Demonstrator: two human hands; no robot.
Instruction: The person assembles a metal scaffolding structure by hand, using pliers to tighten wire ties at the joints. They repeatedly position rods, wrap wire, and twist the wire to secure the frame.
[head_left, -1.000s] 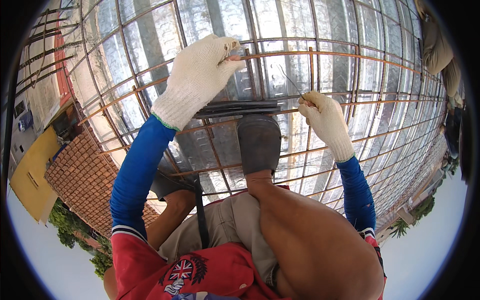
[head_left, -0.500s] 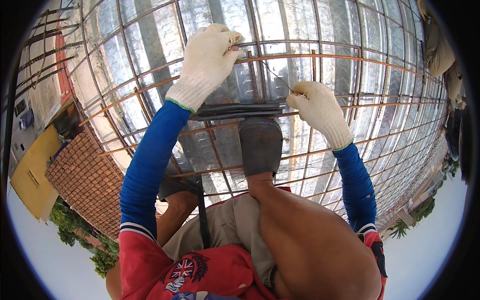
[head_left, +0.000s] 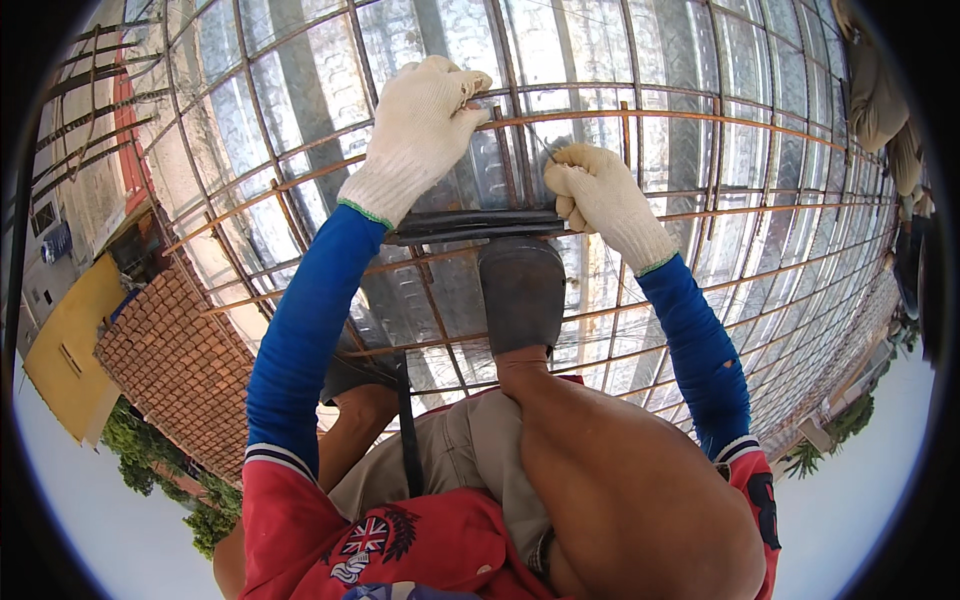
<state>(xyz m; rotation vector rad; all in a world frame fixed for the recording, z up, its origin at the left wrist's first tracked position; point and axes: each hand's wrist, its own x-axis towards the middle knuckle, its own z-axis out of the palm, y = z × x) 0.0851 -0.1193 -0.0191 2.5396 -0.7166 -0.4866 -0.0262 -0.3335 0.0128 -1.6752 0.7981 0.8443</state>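
My left hand [head_left: 425, 125], in a white knit glove, grips a rusty rebar crossing [head_left: 500, 115] of the steel mesh, fingers curled over the bar. My right hand [head_left: 600, 195], also gloved, is closed around a thin tying wire [head_left: 545, 148] that runs up to that same crossing. Both hands sit close together, just above a dark flat bundle of bars [head_left: 480, 225]. My dark shoe [head_left: 520, 295] stands on the mesh right below the hands.
The rebar grid [head_left: 760, 200] lies over shiny corrugated metal decking [head_left: 300, 80]. At the left the deck ends above a tiled roof [head_left: 175, 370] and a yellow wall [head_left: 65, 350]. Another person's clothing [head_left: 880, 90] shows at the top right.
Both hands have come closer together at the crossing. The right hand moved up and left toward the left hand with the wire.
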